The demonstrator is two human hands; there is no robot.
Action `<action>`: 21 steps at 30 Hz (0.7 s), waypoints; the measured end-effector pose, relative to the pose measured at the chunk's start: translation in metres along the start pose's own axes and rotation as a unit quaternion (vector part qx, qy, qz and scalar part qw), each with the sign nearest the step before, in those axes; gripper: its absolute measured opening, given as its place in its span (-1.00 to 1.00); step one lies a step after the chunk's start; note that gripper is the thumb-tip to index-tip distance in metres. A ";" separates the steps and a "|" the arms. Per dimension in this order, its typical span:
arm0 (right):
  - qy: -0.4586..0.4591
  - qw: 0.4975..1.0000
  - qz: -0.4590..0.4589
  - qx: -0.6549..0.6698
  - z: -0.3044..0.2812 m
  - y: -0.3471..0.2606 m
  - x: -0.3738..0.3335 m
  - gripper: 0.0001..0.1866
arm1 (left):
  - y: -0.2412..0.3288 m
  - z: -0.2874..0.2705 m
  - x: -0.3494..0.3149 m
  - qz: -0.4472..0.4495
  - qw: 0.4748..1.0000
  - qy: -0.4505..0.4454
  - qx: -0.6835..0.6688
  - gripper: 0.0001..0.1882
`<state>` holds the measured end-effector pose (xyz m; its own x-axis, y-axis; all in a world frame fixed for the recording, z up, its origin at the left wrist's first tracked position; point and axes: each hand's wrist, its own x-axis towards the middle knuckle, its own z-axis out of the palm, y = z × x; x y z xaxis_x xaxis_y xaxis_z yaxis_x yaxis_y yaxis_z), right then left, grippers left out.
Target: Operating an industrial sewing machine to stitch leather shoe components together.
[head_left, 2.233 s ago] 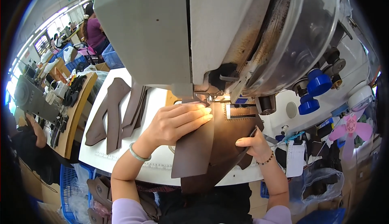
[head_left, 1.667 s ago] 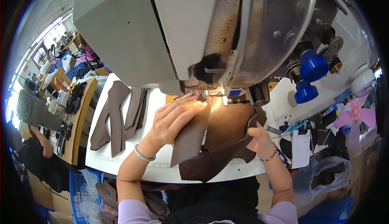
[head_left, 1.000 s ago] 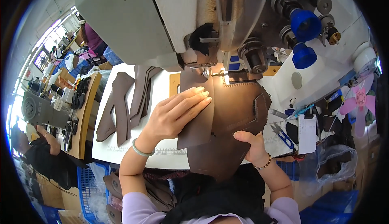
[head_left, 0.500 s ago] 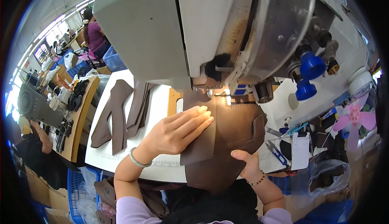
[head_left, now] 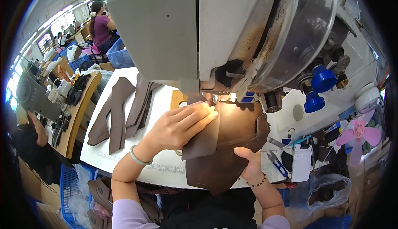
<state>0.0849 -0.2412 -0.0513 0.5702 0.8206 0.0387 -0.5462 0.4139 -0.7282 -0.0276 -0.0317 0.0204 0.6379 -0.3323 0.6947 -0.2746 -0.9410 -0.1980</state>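
Observation:
Under the needle area of a grey sewing machine [head_left: 161, 26] lies a large dark brown leather-like panel [head_left: 215, 169], lit by the machine's lamp. A smaller brown strip [head_left: 200, 146] overlaps its left part. My left hand [head_left: 180, 125] presses flat on that strip, fingers stretched out together, their tips close to the presser foot. At the panel's lower right edge my right hand [head_left: 251, 162] grips it, thumb on top and the other fingers mostly hidden underneath. The needle tip is hard to make out.
Several cut brown pieces [head_left: 118, 117] lie on the white table [head_left: 97, 154] to the left. Scissors [head_left: 277, 164], a white paper slip [head_left: 302, 162] and a pink fan [head_left: 358, 133] are on the right. A blue basket [head_left: 70, 191] stands lower left. Another person sits in the far left background.
The panel and strip have slid a little farther under the machine head, both hands moving with them. The panel's stitched far edge is now mostly hidden. The whole view has shifted slightly.

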 end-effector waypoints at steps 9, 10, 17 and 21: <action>-0.002 0.999 0.032 0.012 0.000 -0.005 0.001 -0.50 | 0.000 0.000 0.000 -0.020 1.000 0.006 -0.021 -0.54; -0.001 0.999 0.032 0.012 0.001 -0.004 0.002 -0.50 | 0.000 0.000 -0.001 -0.022 0.999 0.007 -0.023 -0.54; -0.002 1.000 0.028 0.010 0.009 -0.006 0.008 -0.49 | -0.006 0.003 -0.004 -0.004 0.999 0.026 -0.025 -0.55; -0.044 0.993 0.075 0.086 -0.001 -0.002 0.002 -0.50 | -0.004 0.003 -0.004 0.009 0.999 0.026 -0.016 -0.59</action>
<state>0.0882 -0.2410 -0.0503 0.4231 0.9061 0.0042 -0.7214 0.3397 -0.6035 -0.0266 -0.0267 0.0168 0.5947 -0.3441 0.7266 -0.3082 -0.9323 -0.1893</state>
